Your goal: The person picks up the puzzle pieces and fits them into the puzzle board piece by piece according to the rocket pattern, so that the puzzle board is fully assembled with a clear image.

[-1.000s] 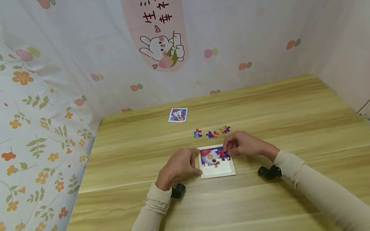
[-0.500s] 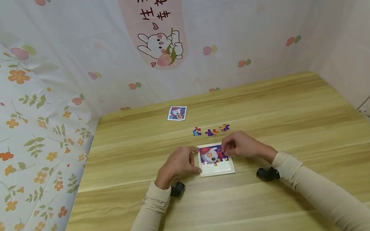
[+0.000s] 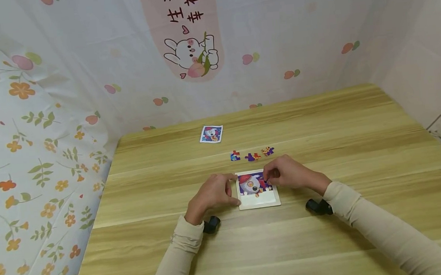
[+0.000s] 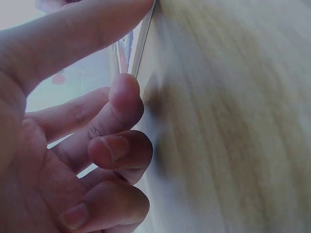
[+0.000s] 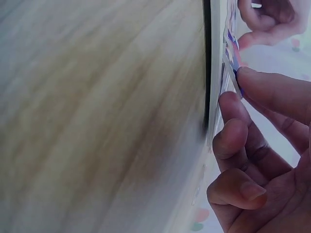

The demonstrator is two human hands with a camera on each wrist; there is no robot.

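The puzzle board's [image 3: 258,201] far part looks mostly filled, its near strip bare; three loose pieces [image 3: 251,157] wait beyond it. The right hand [image 3: 288,172] pinches a piece [image 5: 234,79] at its right side; the left hand [image 3: 211,195], thumb and forefinger spread, touches its left edge.

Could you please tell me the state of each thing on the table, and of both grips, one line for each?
Puzzle tray, flat on the table, far part filled with picture pieces, near part bare.
Held piece, tilted, not yet flat in the tray.
Loose pieces, lying beyond the tray, printed side up.
Picture card, lying flat, printed side up.
Left grip, spread along the tray's left edge.
Right grip, pinching the held piece.
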